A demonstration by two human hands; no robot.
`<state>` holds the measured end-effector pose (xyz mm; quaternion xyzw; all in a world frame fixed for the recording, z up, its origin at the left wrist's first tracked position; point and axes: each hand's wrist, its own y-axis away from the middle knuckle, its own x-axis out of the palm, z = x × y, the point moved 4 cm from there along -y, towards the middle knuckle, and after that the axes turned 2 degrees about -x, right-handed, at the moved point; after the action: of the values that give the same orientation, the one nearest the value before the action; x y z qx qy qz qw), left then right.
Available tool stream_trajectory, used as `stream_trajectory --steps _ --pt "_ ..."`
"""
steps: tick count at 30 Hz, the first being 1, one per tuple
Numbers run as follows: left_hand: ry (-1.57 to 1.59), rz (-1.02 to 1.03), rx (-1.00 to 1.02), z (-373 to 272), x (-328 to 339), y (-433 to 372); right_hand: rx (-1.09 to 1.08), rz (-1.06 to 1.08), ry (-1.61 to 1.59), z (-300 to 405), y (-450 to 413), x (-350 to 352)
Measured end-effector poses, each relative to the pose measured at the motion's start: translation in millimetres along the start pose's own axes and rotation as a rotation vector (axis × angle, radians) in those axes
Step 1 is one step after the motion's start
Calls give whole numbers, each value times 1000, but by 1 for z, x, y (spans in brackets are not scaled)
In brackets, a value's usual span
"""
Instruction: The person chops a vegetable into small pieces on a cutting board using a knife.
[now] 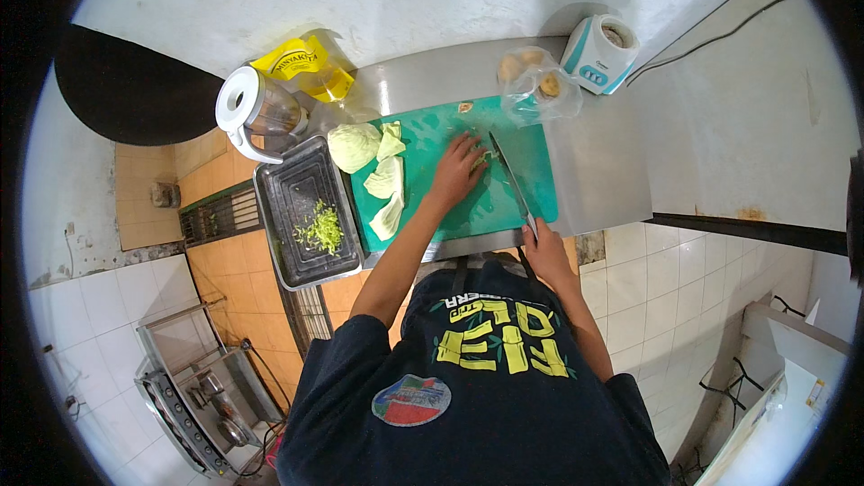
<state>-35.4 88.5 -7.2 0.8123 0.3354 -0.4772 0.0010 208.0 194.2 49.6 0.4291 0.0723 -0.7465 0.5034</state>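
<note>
My left hand (460, 167) is on a green cutting board (459, 209), its fingertips curled over a small bit of cut cabbage (480, 160) and holding it down. Most of that bit is hidden under the fingers. My right hand (548, 255) grips a kitchen knife (514, 179) by the handle near the board's front edge. The blade points away from me, just right of the cut cabbage. At the board's left lie a partial cabbage head (354, 146) and several loose cabbage leaves (386, 177).
Left of the board stands a dark metal tray (278, 216) holding shredded cabbage (320, 229). Behind it are a blender jug (260, 108) and a yellow pouch of cooking oil (324, 74). A plastic bag of round brown items (538, 84) overlaps the board's far right corner, beside a blender base (601, 54).
</note>
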Motion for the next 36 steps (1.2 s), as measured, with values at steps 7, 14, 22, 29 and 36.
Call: stream_trajectory --steps 7,14,22,29,36 --pt "190 -170 -119 -20 -41 22 -35 19 74 14 1 -1" --pt "33 -288 -100 -49 -59 19 -114 69 -66 22 -3 -6" --pt "225 -323 -227 -18 -55 13 273 549 -898 7 32 -28" --pt "-101 -104 -154 -35 -29 -1 20 6 -373 -23 19 -21" --pt "132 -73 -206 -37 5 4 45 -3 -43 1 3 18"
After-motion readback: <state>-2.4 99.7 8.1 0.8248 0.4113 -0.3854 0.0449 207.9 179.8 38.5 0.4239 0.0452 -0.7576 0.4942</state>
